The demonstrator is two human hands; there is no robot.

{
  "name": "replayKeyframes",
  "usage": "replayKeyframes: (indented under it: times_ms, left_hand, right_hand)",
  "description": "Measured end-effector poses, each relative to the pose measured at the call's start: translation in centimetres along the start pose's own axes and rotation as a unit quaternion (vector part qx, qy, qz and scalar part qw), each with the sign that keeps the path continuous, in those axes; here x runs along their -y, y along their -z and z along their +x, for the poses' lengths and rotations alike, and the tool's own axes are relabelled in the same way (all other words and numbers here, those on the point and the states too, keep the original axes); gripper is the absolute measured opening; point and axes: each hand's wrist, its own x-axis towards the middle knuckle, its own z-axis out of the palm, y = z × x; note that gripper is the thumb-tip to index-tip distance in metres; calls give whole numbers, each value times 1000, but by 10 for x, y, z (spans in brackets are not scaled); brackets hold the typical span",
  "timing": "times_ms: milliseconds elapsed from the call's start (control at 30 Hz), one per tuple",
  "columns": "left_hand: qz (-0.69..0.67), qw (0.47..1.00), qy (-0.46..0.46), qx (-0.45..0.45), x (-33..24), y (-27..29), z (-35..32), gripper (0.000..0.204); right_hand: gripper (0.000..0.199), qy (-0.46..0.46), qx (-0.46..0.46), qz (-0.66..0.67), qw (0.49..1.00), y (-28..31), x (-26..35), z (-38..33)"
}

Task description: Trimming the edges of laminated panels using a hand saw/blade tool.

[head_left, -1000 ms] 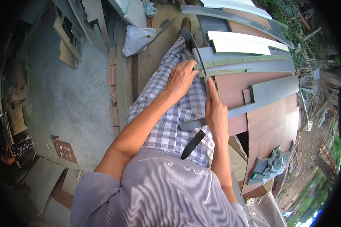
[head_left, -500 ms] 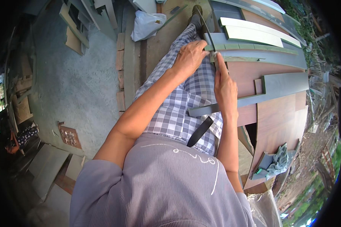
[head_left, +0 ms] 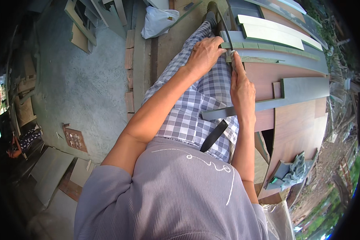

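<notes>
My right hand (head_left: 244, 90) is closed round the handle end of a tool with a long, thin dark blade (head_left: 227, 30), seen nearly edge-on, its index finger stretched along it. The blade crosses a narrow green-edged board strip (head_left: 268, 47) near its left end. Several evenly spaced lines run across that strip. Fingers of my left hand (head_left: 206, 56) pinch the strip's left end, close beside the blade. Under the strip lies another grey board (head_left: 292, 57). Whether the blade has cut into the strip is too small to tell.
White strips (head_left: 272, 36) and a brown panel (head_left: 264, 78) lie on the right. A grey notched board (head_left: 304, 89) juts over my lap. A grey cloth (head_left: 296, 172) rests lower right. A white plastic bag (head_left: 158, 22) and leaning boards (head_left: 82, 26) stand at upper left.
The whole view has shifted slightly, so everything sits a little further right and higher. Both hands keep their grips, with little visible change between the blade and the strip.
</notes>
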Motion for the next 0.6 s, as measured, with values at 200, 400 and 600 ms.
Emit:
replayKeyframes:
  times_ms: [200, 400, 600]
  left_hand:
    - [5, 1000, 29, -2, 3, 10, -4, 15]
    - [1, 1000, -3, -4, -5, 4, -6, 15]
    - [-9, 1000, 20, -5, 1, 18, -3, 15]
  right_hand:
    - [55, 11, -10, 14, 1000, 2, -4, -54]
    - [56, 11, -12, -18, 1000, 1, 1, -7]
    - [58, 16, 18, 14, 1000, 3, 0, -42]
